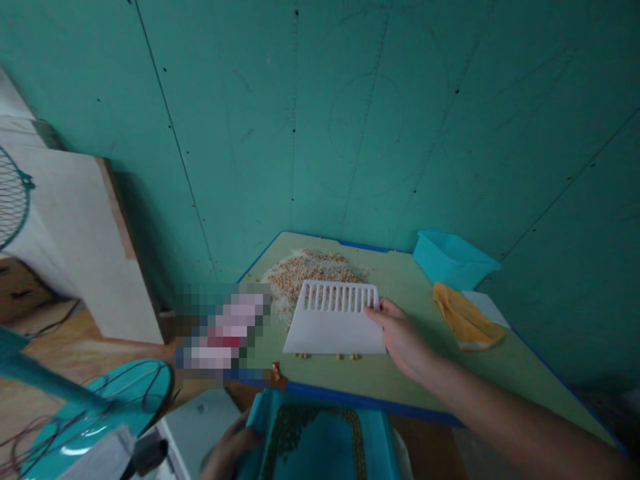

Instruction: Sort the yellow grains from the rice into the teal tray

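Observation:
My right hand point(403, 337) pinches the right edge of a white slotted plastic scraper point(335, 332), thumb on its face. The scraper stands tilted on the table, slots toward the top. Behind it lies a heap of tan beans mixed with pale grains point(315, 267). Several loose beans point(354, 357) sit along its lower edge. At the bottom, my left hand point(235, 445) is closed on the left rim of a blue plastic tub point(255, 417), slightly blurred. Inside the tub, small greenish-brown beans point(287, 427) lie along the sides, the middle bottom showing bare.
The light green table point(415, 380) has a blue edge and stands against a teal wall. At its right are a turquoise basin point(453, 260) and a yellow cloth point(467, 317). A small brown scrap point(277, 373) lies at the front edge. A teal fan base point(145, 393) with cables stands left.

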Demonstrator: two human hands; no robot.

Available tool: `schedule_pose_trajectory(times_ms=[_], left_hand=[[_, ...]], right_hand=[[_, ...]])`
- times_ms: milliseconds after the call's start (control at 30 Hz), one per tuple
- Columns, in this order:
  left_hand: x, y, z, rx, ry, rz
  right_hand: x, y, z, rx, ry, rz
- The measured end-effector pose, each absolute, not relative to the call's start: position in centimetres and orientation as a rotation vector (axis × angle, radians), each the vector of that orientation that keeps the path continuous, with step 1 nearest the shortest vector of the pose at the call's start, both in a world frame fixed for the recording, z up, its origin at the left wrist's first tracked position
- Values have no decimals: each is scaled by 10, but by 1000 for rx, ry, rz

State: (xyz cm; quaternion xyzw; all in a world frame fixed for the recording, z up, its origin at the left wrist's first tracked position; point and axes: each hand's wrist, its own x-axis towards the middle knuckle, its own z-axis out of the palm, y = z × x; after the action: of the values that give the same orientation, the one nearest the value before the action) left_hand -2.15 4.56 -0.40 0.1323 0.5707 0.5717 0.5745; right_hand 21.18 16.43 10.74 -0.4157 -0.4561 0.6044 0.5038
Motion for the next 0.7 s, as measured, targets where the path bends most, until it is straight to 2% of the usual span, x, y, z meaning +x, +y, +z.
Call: schedule_pose_trajectory(times_ms=[367,700], left_hand=[[3,51,3,146,1201,1382],[-7,48,8,294,1225,1327]], right_hand=[[215,168,105,-1010,-1147,1471],[214,168,106,-1014,-1182,1488]])
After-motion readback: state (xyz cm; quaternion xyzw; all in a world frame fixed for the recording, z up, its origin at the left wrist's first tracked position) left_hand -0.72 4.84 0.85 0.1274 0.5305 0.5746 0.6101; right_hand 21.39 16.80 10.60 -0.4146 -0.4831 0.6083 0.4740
